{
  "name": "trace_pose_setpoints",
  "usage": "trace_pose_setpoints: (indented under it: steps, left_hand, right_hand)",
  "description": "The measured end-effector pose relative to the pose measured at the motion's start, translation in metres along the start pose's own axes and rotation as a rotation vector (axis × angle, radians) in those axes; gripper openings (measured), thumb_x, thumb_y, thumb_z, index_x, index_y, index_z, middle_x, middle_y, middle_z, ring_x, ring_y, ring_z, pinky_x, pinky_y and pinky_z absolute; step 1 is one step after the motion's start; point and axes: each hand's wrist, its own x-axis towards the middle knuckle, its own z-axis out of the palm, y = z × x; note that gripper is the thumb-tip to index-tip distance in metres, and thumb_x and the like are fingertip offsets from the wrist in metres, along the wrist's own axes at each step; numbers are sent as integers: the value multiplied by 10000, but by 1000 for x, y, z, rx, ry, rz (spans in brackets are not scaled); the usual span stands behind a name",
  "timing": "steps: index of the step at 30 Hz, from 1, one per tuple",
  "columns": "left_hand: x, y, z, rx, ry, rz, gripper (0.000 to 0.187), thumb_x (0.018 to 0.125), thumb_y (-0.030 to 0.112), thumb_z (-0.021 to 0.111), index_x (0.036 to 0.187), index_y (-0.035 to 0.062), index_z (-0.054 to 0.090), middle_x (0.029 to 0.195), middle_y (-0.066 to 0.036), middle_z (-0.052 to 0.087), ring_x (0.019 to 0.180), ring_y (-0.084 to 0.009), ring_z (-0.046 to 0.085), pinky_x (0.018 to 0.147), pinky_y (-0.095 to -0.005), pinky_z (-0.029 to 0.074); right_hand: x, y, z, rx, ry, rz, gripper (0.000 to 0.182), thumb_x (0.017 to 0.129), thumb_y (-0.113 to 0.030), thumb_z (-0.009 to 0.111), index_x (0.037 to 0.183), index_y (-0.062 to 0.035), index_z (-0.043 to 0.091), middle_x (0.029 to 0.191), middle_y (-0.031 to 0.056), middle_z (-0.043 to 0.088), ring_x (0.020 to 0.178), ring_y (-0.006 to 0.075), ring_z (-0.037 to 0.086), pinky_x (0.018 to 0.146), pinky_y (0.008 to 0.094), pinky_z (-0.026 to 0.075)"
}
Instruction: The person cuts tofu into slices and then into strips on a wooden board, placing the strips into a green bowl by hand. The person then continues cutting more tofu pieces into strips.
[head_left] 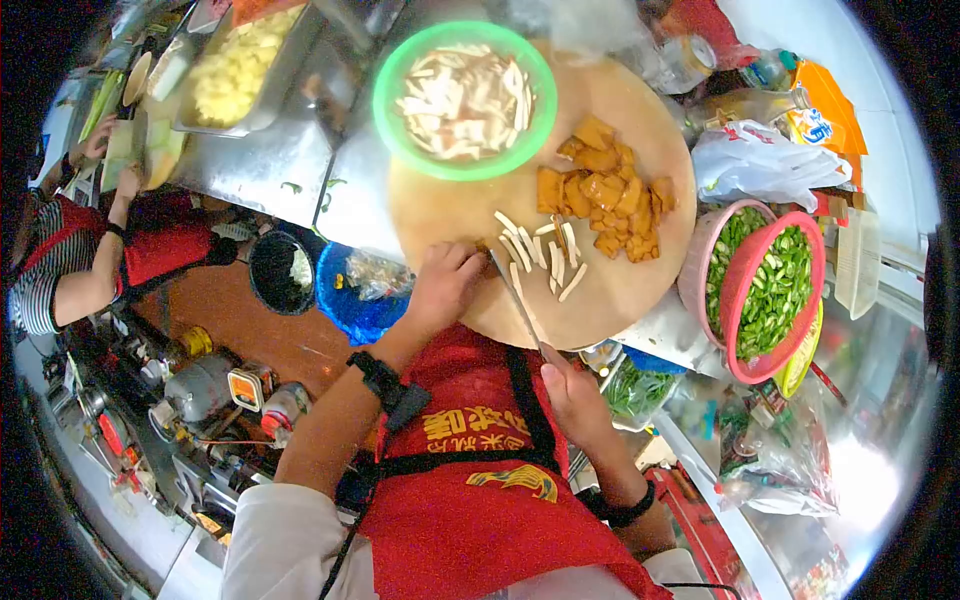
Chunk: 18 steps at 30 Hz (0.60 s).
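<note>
On the round cutting board, my left hand has its fingers curled together over a small brown piece, mostly hidden beneath them. The knife is held by its handle in my right hand, its narrow blade pointing up beside my left fingertips. Pale cut strips lie just right of the blade. Farther back on the board is a heap of brown tofu-like pieces. A green bowl of pale strips stands at the back left of the board.
Pink basket and red basket with sliced green peppers stand at right, near a white plastic bag. Left are a metal tray of yellow chunks, a blue-lined bin and a co-worker handling something green.
</note>
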Motion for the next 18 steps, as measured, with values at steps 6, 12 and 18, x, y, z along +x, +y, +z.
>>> trace_pose_setpoints:
  steps: [6,12,18]
  left_hand:
    - [0,4,1,84,-2,2,287,698,107,649,976,69,588,945,-108,538,913,-309,519,822,-417,415]
    - [1,4,1,112,17,9,263,708,106,644,960,62,582,910,-108,523,891,-297,512,801,-414,412]
    - [-3,3,4,114,-2,-9,237,713,105,641,935,51,573,928,-112,538,887,-296,515,791,-412,411]
  right_hand:
    - [29,-9,6,84,22,-14,480,981,-366,388,1346,-67,477,1069,302,611,1042,446,586,906,464,457]
    - [12,6,3,89,66,-108,452,981,-320,400,1326,-44,494,1065,299,614,1027,451,589,893,466,459]
    - [28,-15,0,77,-7,17,460,979,-329,406,1340,-56,488,1011,289,628,992,439,610,865,469,468]
